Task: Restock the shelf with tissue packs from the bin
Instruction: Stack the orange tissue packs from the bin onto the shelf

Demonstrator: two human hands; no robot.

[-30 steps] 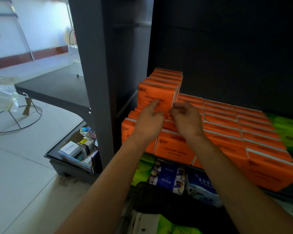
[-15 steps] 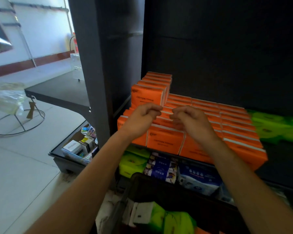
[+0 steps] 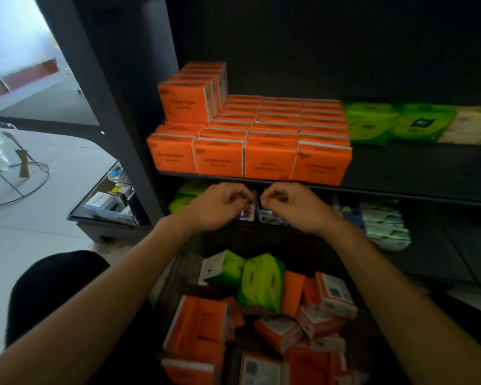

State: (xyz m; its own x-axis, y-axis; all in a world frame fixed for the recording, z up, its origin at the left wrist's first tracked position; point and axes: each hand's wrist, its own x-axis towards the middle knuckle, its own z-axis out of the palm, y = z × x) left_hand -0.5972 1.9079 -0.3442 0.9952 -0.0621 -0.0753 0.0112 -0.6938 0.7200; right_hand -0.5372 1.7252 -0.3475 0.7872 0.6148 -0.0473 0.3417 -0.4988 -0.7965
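Observation:
Orange tissue packs (image 3: 261, 151) fill the left of the dark shelf (image 3: 400, 191) in several rows, with a second layer (image 3: 189, 104) stacked at the far left. Below me the dark bin (image 3: 184, 273) holds several loose orange packs (image 3: 200, 320) and two green packs (image 3: 261, 282). My left hand (image 3: 220, 207) and my right hand (image 3: 292, 207) hover side by side just under the shelf's front edge and above the bin's far rim. Their fingers are loosely curled and hold nothing.
Green packs (image 3: 372, 120) and a cream pack (image 3: 469, 123) sit to the right on the same shelf. The lower shelf holds blue packs (image 3: 264, 215) and white-green packs (image 3: 383, 223). A grey post (image 3: 114, 107) stands left, with a tray of small boxes (image 3: 106, 201) on the floor.
Both hands have come off the upper orange stack and dropped below the shelf edge, holding nothing. My view has tilted down, bringing the bin's contents into sight.

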